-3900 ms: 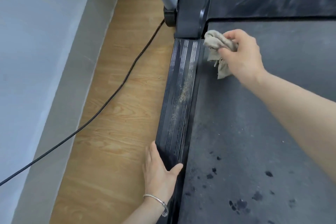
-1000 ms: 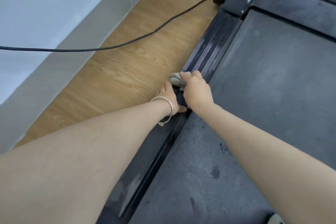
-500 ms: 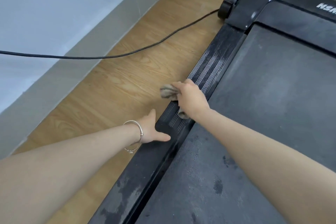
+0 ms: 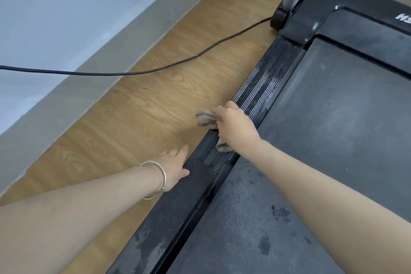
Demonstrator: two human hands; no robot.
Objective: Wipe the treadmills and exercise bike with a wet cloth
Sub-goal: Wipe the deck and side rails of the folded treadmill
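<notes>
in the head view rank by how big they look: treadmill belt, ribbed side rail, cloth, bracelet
1. treadmill belt
2. ribbed side rail
3. cloth and bracelet: these look alike, and the cloth is partly hidden in the right hand, so no ranking.

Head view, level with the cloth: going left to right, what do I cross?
Grey wall → grey skirting → wooden floor → cloth gripped by the right hand → ribbed side rail → treadmill belt.
</notes>
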